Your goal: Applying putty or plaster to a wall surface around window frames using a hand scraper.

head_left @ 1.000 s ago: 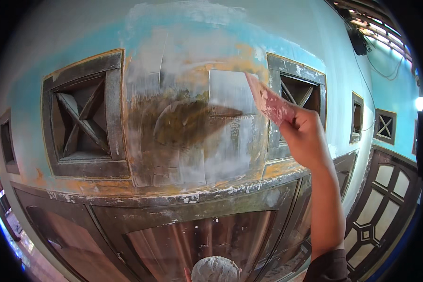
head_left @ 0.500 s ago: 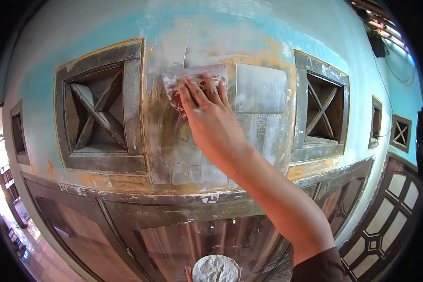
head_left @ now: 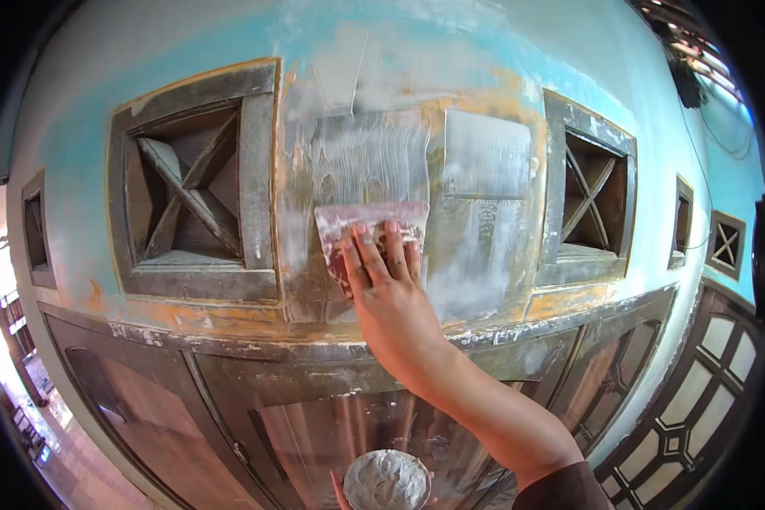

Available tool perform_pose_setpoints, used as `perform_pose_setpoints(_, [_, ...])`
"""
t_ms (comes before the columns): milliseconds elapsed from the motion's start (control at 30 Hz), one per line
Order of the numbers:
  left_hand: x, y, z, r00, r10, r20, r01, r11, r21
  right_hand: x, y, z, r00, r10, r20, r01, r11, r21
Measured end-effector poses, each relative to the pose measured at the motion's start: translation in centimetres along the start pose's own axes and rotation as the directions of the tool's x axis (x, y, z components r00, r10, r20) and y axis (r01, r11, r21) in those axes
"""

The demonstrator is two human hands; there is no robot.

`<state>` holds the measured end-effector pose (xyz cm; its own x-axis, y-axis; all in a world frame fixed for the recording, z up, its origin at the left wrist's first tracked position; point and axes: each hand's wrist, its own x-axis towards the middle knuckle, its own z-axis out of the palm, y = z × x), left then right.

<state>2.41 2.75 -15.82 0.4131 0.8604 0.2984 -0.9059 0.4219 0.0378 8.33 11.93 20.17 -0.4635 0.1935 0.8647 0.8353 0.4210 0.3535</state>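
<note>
My right hand (head_left: 391,293) is closed on a red putty spreader (head_left: 330,242), its fingers laid over the blade's face. White putty smears the blade, and its wide top edge lies against the wall (head_left: 493,246). Directly above the blade runs a streaky band of thin white putty (head_left: 370,157). At the bottom edge my left hand (head_left: 338,490) holds a round container (head_left: 349,476) full of whitish putty (head_left: 389,480). Only fingertips show at the container's two sides; the rest of that hand is out of view.
Wooden vents with crossed bars, a left one (head_left: 191,187) and a right one (head_left: 588,187), flank the patched wall. Below runs a dark wooden ledge (head_left: 331,350) over glazed panels (head_left: 170,408). A panelled door (head_left: 680,408) stands at the right.
My right hand has drawn the spreader down the wall, leaving a streaky white band above it. The putty container sits slightly higher in view.
</note>
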Motion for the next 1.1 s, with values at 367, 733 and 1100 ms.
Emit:
perform_pose_setpoints(367, [-2.9,-2.9,5.3,0.999,-0.009,0.034,0.011,0.999,-0.051,-1.8,5.7,-16.2,0.827,0.369,0.425,-0.555,0.656,0.511])
perform_pose_setpoints(733, [-2.3,-1.6,4.5,0.996,-0.054,-0.069,0.057,0.997,0.046,-1.4,11.2,-13.6,0.915,0.283,0.288,-0.236,-0.204,0.950])
perform_pose_setpoints(1100, [-1.7,-1.0,3.5,0.995,-0.027,-0.098,0.026,1.000,-0.005,2.3,4.3,-6.1,0.982,-0.130,-0.139,0.097,0.971,-0.218])
